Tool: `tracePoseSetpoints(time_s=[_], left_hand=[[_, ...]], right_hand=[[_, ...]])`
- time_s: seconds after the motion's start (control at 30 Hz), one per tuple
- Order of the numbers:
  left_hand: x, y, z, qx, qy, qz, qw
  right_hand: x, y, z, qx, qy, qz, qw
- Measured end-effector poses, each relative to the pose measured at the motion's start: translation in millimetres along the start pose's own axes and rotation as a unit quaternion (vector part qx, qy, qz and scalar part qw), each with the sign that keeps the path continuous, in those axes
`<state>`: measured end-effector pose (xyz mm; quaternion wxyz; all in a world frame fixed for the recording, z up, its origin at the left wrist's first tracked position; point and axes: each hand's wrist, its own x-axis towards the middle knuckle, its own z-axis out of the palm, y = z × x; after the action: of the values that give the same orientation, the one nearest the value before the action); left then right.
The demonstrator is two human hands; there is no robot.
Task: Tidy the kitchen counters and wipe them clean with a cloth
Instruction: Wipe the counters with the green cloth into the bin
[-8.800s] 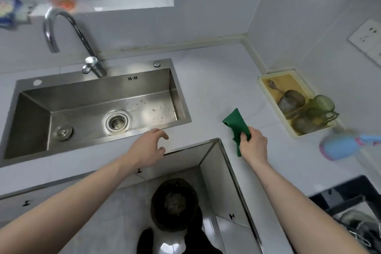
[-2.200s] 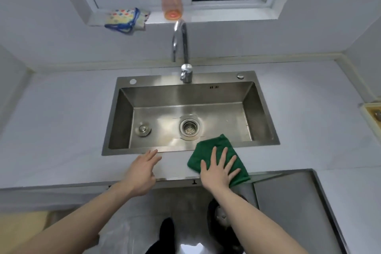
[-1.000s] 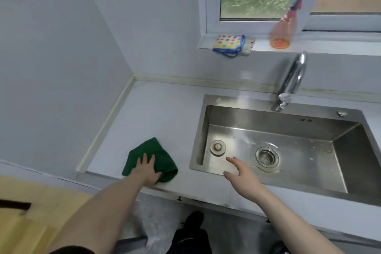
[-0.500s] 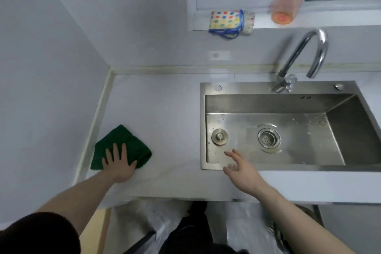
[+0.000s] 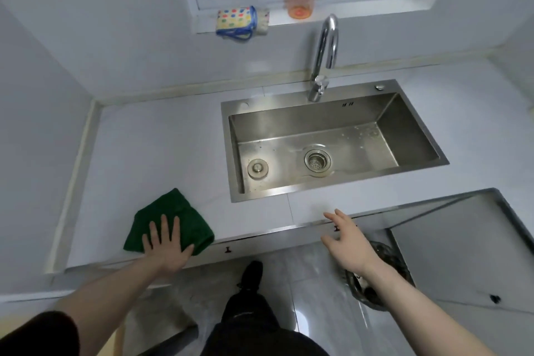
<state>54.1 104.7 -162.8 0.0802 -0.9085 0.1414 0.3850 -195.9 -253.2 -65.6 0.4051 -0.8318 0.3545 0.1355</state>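
Since half a second ago the cloth (image 5: 170, 218) and the left hand (image 5: 167, 247) on it have slid rightward, from beside the left wall toward the middle of the counter's (image 5: 150, 153) left stretch, and the right hand (image 5: 348, 243) has drawn back from the sink (image 5: 332, 140) rim to the counter's front edge. The cloth is dark green, soft and nappy, folded into a rough rumpled square, lying at lower left of the frame right at the counter's front lip. The left hand lies flat on its near half, fingers straight and slightly spread, palm pressing down, forearm reaching in from the lower left. The right hand floats at lower centre-right, fingers relaxed and gently spread, holding nothing; whether the fingertips touch the metal-trimmed edge I cannot tell. The counter is pale, smooth and faintly veined, bordered at left and rear by a cream sealant strip where it meets the walls. Bare surface lies between cloth and sink and behind the cloth up to the back wall. The sink is a rectangular brushed steel basin with a round strainer, a plug and scattered droplets; a curved chrome tap (image 5: 325, 58) stands behind it.
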Motion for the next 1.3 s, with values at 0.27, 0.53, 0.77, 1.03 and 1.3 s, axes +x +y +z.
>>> tracePoseSetpoints(time_s=[0.27, 0.53, 0.77, 1.03, 1.3], left_hand=[[-21.7, 81.8, 18.3, 0.073, 0.027, 0.085, 0.993], [-42.4, 207.3, 21.9, 0.186, 0.019, 0.2, 0.962], [-43.9, 319.3, 12.4, 0.252, 0.026, 0.306, 0.918], [-32.8, 472.9, -7.7, 0.301, 0.029, 0.4, 0.865], [-39.1, 599.4, -15.0, 0.313, 0.003, 0.428, 0.848]], right_hand=[[-68.2, 68.0, -33.9, -0.001, 0.05, 0.018, 0.999], [-105.4, 120.2, -77.7, 0.02, 0.11, 0.056, 0.992], [-104.3, 166.0, -125.6, 0.048, 0.145, 0.095, 0.984], [-87.5, 218.6, -196.6, 0.071, 0.189, 0.152, 0.968], [-102.3, 274.5, -238.4, 0.098, 0.235, 0.218, 0.942]])
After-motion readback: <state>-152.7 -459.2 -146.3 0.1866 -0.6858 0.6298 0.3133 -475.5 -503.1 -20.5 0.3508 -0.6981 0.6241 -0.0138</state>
